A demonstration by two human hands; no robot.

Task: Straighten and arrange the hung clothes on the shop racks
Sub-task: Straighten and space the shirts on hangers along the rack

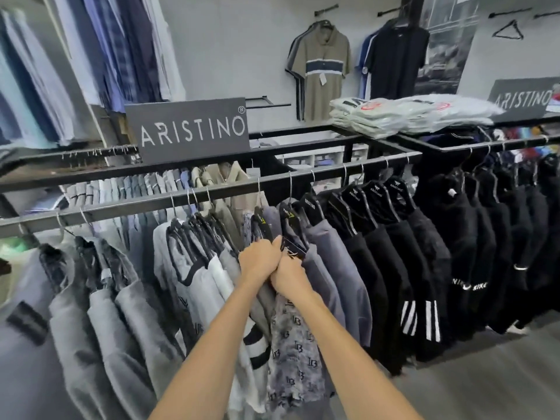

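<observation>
A black metal rail (127, 204) runs across the view, hung with grey shirts on the left and black garments on the right. Both my hands meet at the middle of it. My left hand (260, 259) grips the shoulder of a grey patterned shirt (292, 353) printed with small logos. My right hand (289, 277), just below and right of the left, grips the same shirt's shoulder at its black hanger (292, 247). A plain grey-blue shirt (336, 268) hangs right beside it. The fingertips of both hands are hidden in the fabric.
An ARISTINO sign (191, 130) stands on the rack top. Folded pale shirts (394, 115) are stacked on a shelf at back right. Polo shirts (322, 71) hang on the far wall. Black fleece tops (448, 244) fill the rail to the right. Grey floor (485, 374) lies at lower right.
</observation>
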